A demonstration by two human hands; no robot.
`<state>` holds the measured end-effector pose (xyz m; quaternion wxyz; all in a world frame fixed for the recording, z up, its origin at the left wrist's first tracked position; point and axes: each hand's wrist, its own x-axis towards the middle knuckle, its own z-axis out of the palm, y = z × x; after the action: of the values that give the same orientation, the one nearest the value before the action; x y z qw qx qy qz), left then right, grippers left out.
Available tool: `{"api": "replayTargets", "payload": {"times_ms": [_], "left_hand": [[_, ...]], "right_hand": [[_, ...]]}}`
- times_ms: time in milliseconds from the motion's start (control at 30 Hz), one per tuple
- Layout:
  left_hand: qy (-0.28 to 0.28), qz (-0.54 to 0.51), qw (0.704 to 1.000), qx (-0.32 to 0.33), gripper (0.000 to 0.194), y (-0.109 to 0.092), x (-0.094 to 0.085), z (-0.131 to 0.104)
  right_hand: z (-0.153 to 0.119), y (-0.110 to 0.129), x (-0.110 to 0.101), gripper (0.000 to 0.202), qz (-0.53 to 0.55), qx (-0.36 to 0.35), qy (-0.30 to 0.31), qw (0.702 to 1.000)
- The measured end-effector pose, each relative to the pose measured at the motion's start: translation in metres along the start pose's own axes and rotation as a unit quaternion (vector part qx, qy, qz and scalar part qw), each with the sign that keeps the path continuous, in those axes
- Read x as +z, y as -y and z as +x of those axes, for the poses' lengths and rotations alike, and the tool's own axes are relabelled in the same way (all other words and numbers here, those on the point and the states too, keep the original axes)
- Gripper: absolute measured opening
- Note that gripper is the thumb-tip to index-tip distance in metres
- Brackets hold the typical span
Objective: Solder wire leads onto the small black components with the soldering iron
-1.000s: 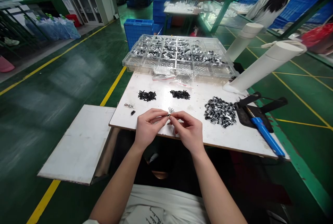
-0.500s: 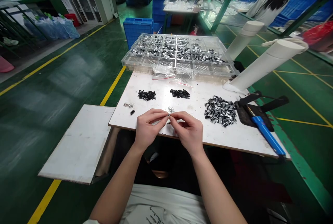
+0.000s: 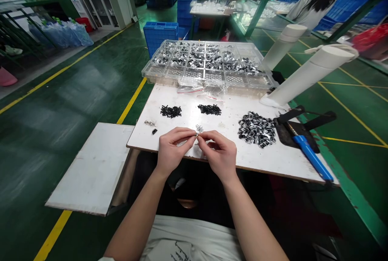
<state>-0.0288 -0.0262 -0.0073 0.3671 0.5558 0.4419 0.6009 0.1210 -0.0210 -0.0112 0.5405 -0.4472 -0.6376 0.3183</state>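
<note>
Small part: I see this small part [image 3: 197, 134] between the fingertips of the two hands, above the front of the bench [image 3: 230, 119], near the edge.
Left hand: the fingers of the left hand [image 3: 171, 147] are narrow, thumb and forefinger pinching the part from one side.
Right hand: the fingers of the right hand [image 3: 221, 151] pinch it from the other side, equally narrow; what the curled fingers behind may hold, I cannot tell.
Good handling: for so tiny a piece, I think a light but firm pinch serves best, with only the tips in contact, so that the eyes can check its position. It seems wise to press slowly and straight, because a sideways push could make it jump away.
Working height: staying low over the bench looks prudent, though a dropped part could be lost among the small silver pieces [image 3: 199, 128] just beyond the fingertips.
Look of the part: it appears dark with a bright glint, perhaps metal; the fingers cover most of it, so its exact shape I cannot tell.
</note>
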Motion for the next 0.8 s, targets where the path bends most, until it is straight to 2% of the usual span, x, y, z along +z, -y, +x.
{"api": "replayTargets", "payload": {"times_ms": [333, 800], "left_hand": [[0.0, 0.046, 0.997, 0.066, 0.014, 0.0012, -0.0014, -0.0026], [0.006, 0.049, 0.992, 0.116, 0.017, 0.0052, -0.0021, -0.0015]], "right_hand": [[-0.003, 0.0012, 0.0012, 0.007, -0.011, -0.069, -0.025, 0.997], [-0.0039, 0.0008, 0.0009, 0.009, -0.018, -0.106, -0.028, 0.994]]}}
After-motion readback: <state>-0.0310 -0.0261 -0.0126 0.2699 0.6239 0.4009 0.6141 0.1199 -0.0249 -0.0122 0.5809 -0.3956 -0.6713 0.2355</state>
